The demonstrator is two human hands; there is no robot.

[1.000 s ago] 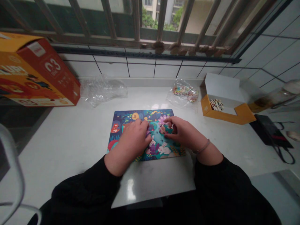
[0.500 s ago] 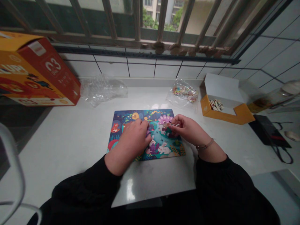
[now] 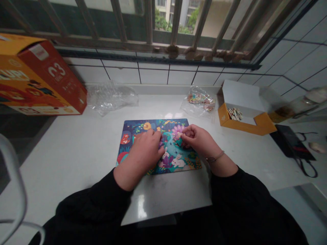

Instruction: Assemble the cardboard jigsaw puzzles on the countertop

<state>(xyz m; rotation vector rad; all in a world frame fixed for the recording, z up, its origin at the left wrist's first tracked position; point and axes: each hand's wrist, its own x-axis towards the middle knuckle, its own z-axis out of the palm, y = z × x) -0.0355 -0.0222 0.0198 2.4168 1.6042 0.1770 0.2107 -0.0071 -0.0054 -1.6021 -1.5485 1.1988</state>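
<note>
At the far left, a white curved tube (image 3: 14, 177) is bending in over the near side of the counter (image 3: 84, 146). Behind it, a big orange-and-red box (image 3: 51, 80) is standing by the wall, well apart from the work. Just beside that box, crumpled clear plastic (image 3: 113, 97) is lying against the back ledge.

In the middle, the jigsaw puzzle (image 3: 172, 149) is lying flat near the counter's front. The left hand (image 3: 146, 148) is resting palm down on it, thumb spreading away from the fingers, and is hiding much of its left half; I cannot tell what is lying beneath the palm. The right hand (image 3: 197, 137) is reaching over the puzzle's right side, thumb and finger pinching what looks like a small piece (image 3: 180, 141), which the fingers are mostly covering.

Beyond the puzzle's back right corner, a clear bag (image 3: 201, 99) of colourful pieces is sitting close by, leaving the board itself unobstructed. Further right, a yellow box (image 3: 247, 126) is standing with its lid raised, holding a stack of pieces (image 3: 235, 114). Past it, a glass container (image 3: 288, 109) is standing behind a dark flat case (image 3: 293, 143) with a trailing strap (image 3: 306, 170).
</note>
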